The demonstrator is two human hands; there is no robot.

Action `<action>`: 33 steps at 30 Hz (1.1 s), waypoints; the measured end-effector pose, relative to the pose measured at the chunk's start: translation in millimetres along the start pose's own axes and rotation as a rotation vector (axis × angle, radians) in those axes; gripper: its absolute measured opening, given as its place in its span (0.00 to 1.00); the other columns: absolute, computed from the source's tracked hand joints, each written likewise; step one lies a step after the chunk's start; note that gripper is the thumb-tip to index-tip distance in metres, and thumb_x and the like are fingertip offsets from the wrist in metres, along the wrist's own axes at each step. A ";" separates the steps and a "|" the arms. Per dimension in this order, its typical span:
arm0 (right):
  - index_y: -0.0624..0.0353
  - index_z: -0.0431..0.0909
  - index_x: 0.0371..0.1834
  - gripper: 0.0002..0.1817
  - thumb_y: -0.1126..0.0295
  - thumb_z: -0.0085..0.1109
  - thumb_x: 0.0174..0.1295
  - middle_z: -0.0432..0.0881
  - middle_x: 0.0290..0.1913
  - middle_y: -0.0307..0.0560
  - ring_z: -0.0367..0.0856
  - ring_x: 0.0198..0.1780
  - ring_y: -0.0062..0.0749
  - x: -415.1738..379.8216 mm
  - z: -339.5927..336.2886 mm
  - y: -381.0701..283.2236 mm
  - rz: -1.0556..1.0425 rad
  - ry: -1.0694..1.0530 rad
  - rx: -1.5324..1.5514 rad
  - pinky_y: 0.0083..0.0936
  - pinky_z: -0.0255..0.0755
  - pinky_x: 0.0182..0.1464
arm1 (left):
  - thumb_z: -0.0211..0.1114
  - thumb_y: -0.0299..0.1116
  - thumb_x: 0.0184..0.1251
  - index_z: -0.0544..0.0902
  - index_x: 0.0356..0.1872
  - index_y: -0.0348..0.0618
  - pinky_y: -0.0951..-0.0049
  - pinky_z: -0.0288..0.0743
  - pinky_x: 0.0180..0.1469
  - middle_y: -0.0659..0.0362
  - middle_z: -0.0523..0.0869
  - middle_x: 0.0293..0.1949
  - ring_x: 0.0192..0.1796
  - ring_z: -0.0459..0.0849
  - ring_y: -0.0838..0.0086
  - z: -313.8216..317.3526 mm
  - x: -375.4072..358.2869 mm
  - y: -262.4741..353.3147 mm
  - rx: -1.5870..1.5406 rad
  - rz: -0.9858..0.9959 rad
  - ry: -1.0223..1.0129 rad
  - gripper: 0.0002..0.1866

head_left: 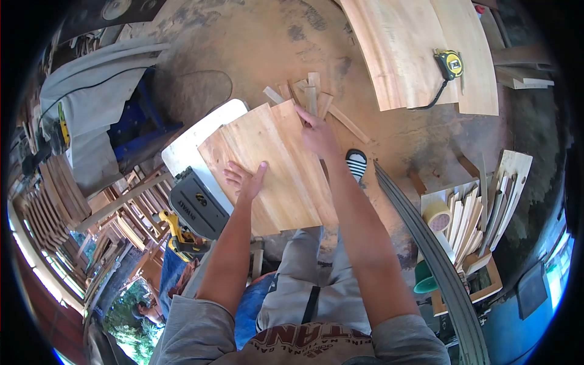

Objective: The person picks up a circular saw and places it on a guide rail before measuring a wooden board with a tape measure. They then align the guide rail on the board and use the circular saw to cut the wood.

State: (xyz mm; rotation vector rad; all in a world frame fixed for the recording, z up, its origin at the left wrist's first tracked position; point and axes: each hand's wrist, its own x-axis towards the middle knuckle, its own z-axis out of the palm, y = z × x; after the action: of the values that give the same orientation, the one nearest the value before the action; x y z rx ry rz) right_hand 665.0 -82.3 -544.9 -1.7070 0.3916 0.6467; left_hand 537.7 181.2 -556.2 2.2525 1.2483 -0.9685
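A glued-up wooden panel (pixel 281 164) lies tilted across my front, partly over a white board (pixel 204 135). My left hand (pixel 244 180) rests flat on the panel's face, its fingers spread. At the far right corner, my right hand (pixel 319 135) grips the panel's edge; some of its fingers are hidden. Just left of the panel sits a dark grey DeWalt tool case or housing (pixel 198 204), with a yellow DeWalt tool part (pixel 176 234) beside it. Several wood offcuts (pixel 311 97) lie on the floor beyond the panel.
Larger wooden panels (pixel 407 48) at the upper right carry a yellow tape measure (pixel 450 64). A long grey metal rail (pixel 433 261) runs along my right, beside upright wood strips (pixel 468 222) and a tape roll (pixel 437 217). Stacked lumber (pixel 64 188) stands left. A striped slipper (pixel 356 164) is near.
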 end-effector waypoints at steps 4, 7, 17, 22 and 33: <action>0.34 0.75 0.72 0.36 0.76 0.52 0.57 0.84 0.38 0.49 0.78 0.36 0.29 21.5 -2.7 -4.2 0.024 -0.039 0.052 0.26 0.73 0.44 | 0.67 0.81 0.46 0.20 0.80 0.53 0.20 0.29 0.71 0.42 0.13 0.78 0.79 0.12 0.41 -1.4 -6.1 4.2 -0.009 0.009 0.010 0.78; 0.35 0.76 0.72 0.37 0.77 0.52 0.57 0.81 0.33 0.43 0.75 0.32 0.24 17.5 -9.8 -6.8 0.069 -0.083 0.002 0.24 0.71 0.39 | 0.67 0.81 0.46 0.21 0.80 0.53 0.20 0.29 0.71 0.41 0.13 0.78 0.79 0.12 0.40 -4.7 -12.1 9.1 -0.021 0.005 0.003 0.77; 0.41 0.76 0.71 0.32 0.80 0.54 0.63 0.84 0.45 0.43 0.79 0.43 0.28 -107.9 -25.7 93.6 0.094 -0.203 -0.104 0.22 0.72 0.50 | 0.68 0.80 0.45 0.21 0.80 0.53 0.20 0.24 0.71 0.42 0.13 0.78 0.79 0.10 0.41 -5.7 -14.3 13.0 -0.038 -0.001 -0.013 0.78; 0.48 0.82 0.64 0.26 0.80 0.54 0.64 0.85 0.62 0.51 0.84 0.58 0.34 -231.4 -16.2 180.3 0.370 -0.086 0.123 0.25 0.73 0.62 | 0.65 0.83 0.46 0.20 0.80 0.56 0.18 0.29 0.70 0.43 0.12 0.78 0.79 0.11 0.41 -7.8 -16.6 15.6 0.007 -0.007 -0.028 0.77; 0.59 0.83 0.60 0.23 0.79 0.61 0.59 0.83 0.61 0.56 0.78 0.65 0.49 -422.7 -91.3 69.8 -0.202 0.876 -0.541 0.40 0.69 0.70 | 0.70 0.68 0.56 0.40 0.84 0.62 0.26 0.41 0.75 0.41 0.32 0.83 0.83 0.31 0.40 0.0 -19.3 -41.3 0.036 0.334 0.195 0.62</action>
State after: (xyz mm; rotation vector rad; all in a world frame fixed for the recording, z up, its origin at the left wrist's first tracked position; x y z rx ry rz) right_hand 310.4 -222.5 -329.1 -2.4713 0.6752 -0.2140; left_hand 495.6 191.8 -542.4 2.5260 0.8877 -0.6659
